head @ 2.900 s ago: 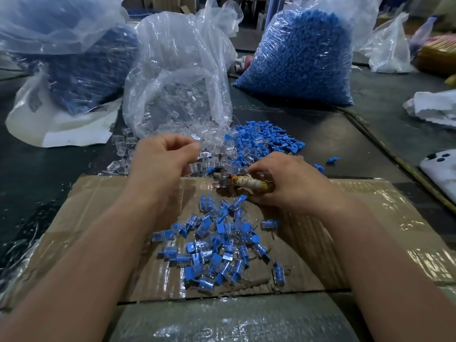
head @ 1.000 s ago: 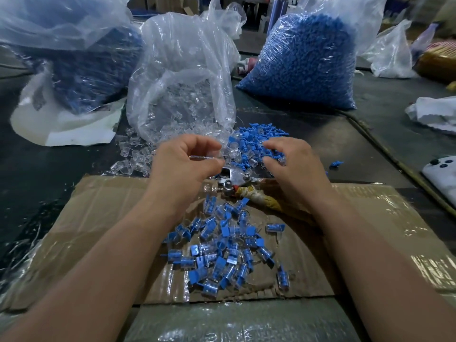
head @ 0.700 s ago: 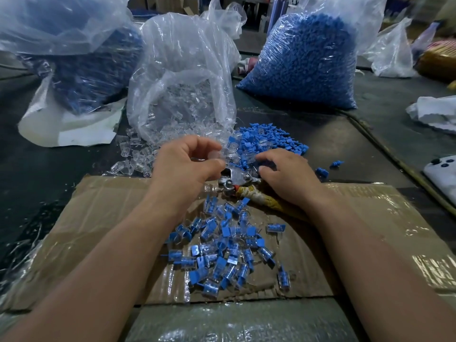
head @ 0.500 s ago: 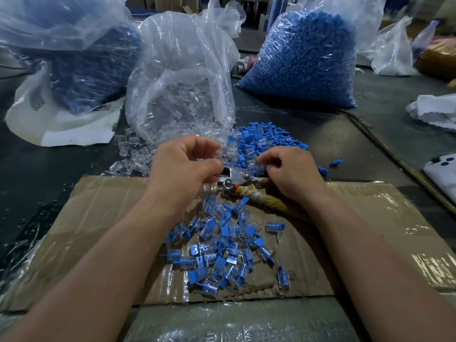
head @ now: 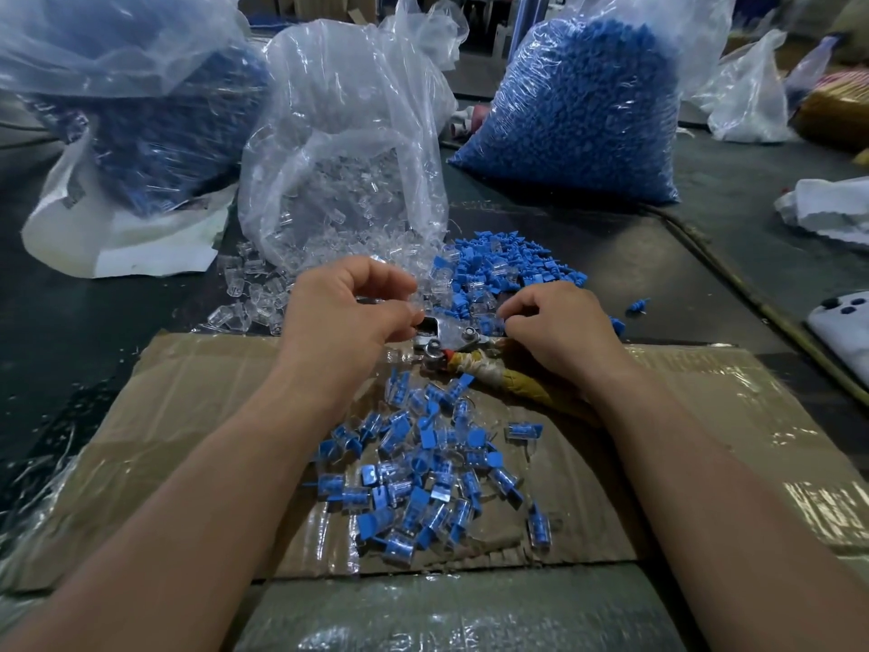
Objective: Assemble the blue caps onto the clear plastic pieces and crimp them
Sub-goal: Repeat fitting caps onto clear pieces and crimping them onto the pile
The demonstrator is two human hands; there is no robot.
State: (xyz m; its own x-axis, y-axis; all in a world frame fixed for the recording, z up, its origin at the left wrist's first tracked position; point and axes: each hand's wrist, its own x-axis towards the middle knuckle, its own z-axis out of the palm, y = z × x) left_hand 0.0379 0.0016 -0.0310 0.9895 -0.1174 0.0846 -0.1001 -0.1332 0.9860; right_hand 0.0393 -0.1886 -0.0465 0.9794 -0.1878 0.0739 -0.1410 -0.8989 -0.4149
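Head view, both hands over the far edge of a flattened cardboard sheet [head: 197, 416] lying on the dark bench [head: 625, 261]. Left hand [head: 343, 312]: fingers [head: 385, 280] curled, thumb tip meeting the fingertips just beside the metal head of the crimping tool [head: 446, 334]; cannot tell whether a part is pinched there, the spot is blurred. Right hand [head: 559, 334]: fingers [head: 526, 305] curled downward, tips at the near edge of the loose blue caps [head: 508, 270]; cannot tell if a cap is grasped. The tool lies between the two hands, its cloth-wrapped handle running under the right wrist. Blue caps lie in a heap on the bench just beyond the tool, with one stray cap off to the right. Clear plastic pieces [head: 254, 294] spill from the mouth of a clear bag [head: 348, 148] onto the bench, left of the caps and beyond the left hand. Assembled pieces [head: 423, 468], clear bodies with blue caps fitted, lie scattered on the cardboard between the forearms. At the back, a full bag of blue parts [head: 578, 110] stands on the right and another bag of blue parts [head: 155, 129] on the left. White cloth [head: 832, 214] and a white phone [head: 841, 322] at the right edge.
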